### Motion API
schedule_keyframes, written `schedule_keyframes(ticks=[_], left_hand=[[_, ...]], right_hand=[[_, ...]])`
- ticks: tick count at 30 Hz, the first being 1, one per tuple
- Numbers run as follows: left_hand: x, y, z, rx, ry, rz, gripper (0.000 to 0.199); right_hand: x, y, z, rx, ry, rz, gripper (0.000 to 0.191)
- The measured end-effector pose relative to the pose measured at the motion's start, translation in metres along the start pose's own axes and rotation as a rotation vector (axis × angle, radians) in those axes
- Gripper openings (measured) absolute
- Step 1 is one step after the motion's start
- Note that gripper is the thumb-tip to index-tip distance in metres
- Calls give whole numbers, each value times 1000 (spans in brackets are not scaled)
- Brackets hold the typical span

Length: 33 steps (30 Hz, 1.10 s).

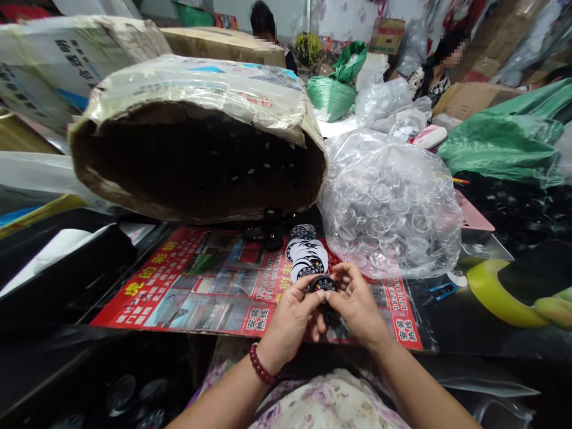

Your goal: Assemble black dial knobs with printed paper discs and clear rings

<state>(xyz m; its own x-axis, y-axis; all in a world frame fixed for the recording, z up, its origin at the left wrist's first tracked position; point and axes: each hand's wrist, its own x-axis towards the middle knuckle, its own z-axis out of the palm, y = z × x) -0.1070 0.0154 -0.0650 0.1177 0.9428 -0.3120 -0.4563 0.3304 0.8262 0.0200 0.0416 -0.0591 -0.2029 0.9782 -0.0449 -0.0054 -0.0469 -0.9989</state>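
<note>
Over the red printed board, my left hand (297, 310) and my right hand (355, 304) close on a small round black watch case (323, 286) with a dial in it. Both thumbs press on its near rim. Beneath my hands lies another black part (330, 316), partly hidden by the fingers. Just beyond them is a fanned-out row of round printed dials (308, 256), some showing white faces and some black. Several black cases (270, 235) sit to the left of the dials.
A large open wrapped carton (205, 89) lies on its side at the back left, dark pieces inside. A clear bag (388, 208) of round transparent covers stands to the right. Nearby are blue nippers (443, 291) and a yellow tape roll (496, 286). Two people sit farther back.
</note>
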Motion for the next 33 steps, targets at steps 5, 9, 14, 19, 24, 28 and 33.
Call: schedule_keyframes(ticks=[5, 9, 14, 19, 24, 28, 33], left_hand=[[0, -3, -2, 14, 2, -11, 40], [3, -4, -5, -6, 30, -23, 38], [3, 2, -5, 41, 13, -87, 40], [-5, -4, 0, 208, -26, -88, 47], [-7, -11, 6, -35, 21, -189, 34], [-5, -5, 9, -79, 82, -153, 34], [-4, -4, 10, 227, 78, -71, 49]], right_hand=[[-1, 2, 10, 177, 24, 44, 31], [1, 4, 14, 107, 46, 3, 23], [-4, -2, 2, -479, 41, -312, 19], [-17, -2, 1, -807, -20, -537, 19], [-15, -5, -12, -829, 22, -535, 20], [2, -13, -61, -1010, 193, -433, 16], [24, -5, -108, -1225, 338, -353, 4]])
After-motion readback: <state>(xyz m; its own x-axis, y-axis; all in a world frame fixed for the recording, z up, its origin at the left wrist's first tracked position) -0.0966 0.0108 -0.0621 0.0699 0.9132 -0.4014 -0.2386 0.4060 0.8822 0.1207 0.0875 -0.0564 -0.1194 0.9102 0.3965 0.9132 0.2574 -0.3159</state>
